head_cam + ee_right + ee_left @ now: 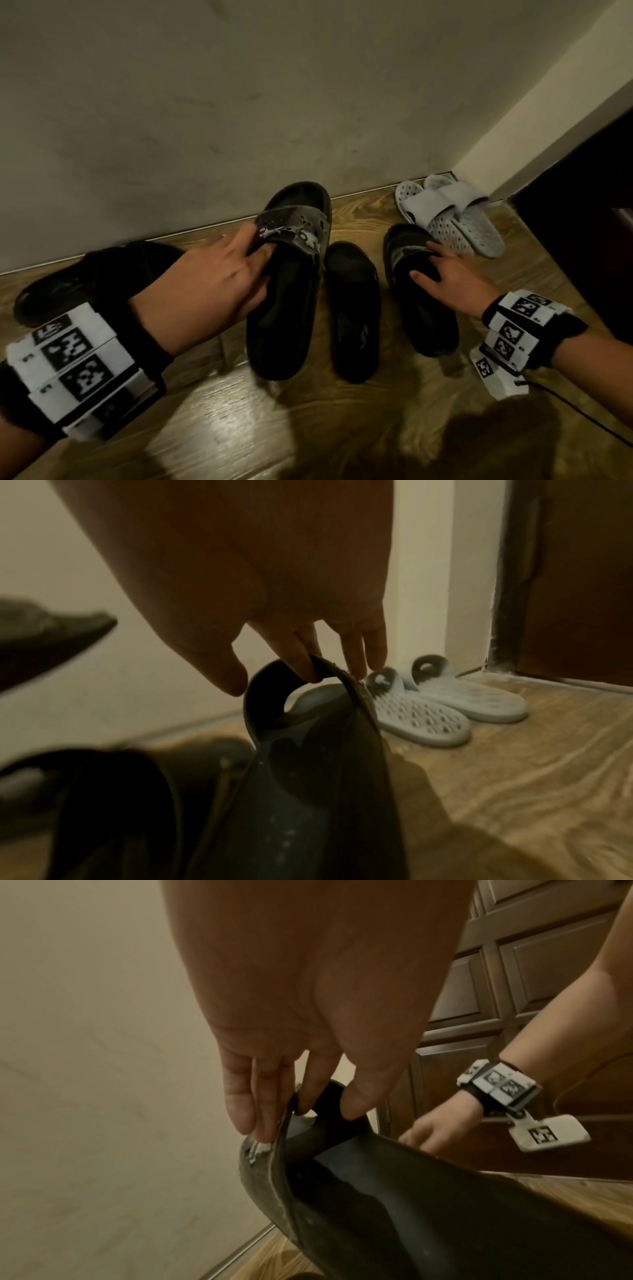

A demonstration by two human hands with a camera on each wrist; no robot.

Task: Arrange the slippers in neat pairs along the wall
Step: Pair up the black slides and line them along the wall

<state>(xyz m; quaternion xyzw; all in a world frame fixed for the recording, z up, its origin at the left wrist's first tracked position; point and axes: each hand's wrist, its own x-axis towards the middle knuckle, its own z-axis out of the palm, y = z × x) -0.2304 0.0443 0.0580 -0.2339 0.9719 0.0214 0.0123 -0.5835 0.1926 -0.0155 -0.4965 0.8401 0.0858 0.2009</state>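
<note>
My left hand [257, 253] grips the worn, white-flecked strap of a big black slipper [284, 315]. In the left wrist view, fingers [263, 1112] lie over the strap edge with the thumb under it, and the slipper [394, 1204] hangs tilted above the floor. My right hand [428, 260] pinches the strap of a second black slipper [424, 308], which the right wrist view shows as the slipper [308, 777] turned on its side. A third black slipper [352, 308] lies between them. A fourth black slipper [68, 284] lies at the far left, partly hidden by my arm.
A grey perforated pair [448, 216] stands side by side in the corner by the wall [239, 102]; the pair [445, 710] also shows in the right wrist view. A dark wooden door [582, 240] closes off the right. A black cable [582, 414] trails over the wooden floor.
</note>
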